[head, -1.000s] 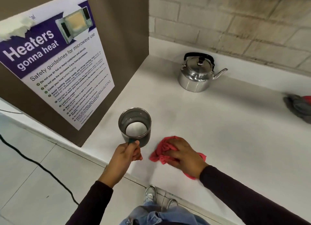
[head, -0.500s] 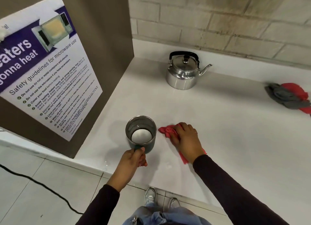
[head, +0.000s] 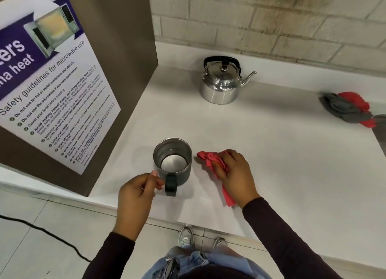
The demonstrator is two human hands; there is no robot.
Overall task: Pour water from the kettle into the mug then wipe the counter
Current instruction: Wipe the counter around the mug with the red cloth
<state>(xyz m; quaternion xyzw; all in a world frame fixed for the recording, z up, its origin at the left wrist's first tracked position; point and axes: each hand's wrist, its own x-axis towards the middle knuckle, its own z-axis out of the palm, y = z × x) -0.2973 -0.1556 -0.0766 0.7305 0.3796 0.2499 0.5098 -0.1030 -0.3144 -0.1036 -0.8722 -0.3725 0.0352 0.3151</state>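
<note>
Head view, looking down on a white surface (head: pixel 271 153). Mug (head: pixel 173 160): dark metal, upright, standing on the surface near its front edge, at 7 o'clock from frame centre; handle points back toward the person. Inside shows a shiny bottom; cannot tell the water level.

Left hand (head: pixel 136 192): at the mug's 7 o'clock, loosely curled, gripping nothing; fingertips just beside the handle, contact unclear.

Right hand (head: pixel 234 172): palm down, closed on a red cloth (head: pixel 211 160) pressed flat to the surface, at the mug's 3 o'clock. Cloth bunches out past the fingers toward the mug, not touching it; a tail shows under the wrist.

Kettle (head: pixel 222 81): polished metal, black handle, lid on, upright at the mug's 1 o'clock, well apart, near the back wall, spout pointing to 3 o'clock.

Grey and red rags (head: pixel 348 109) heaped at far 3 o'clock. Microwave safety poster (head: pixel 52 86) on the brown panel at 9 o'clock.
</note>
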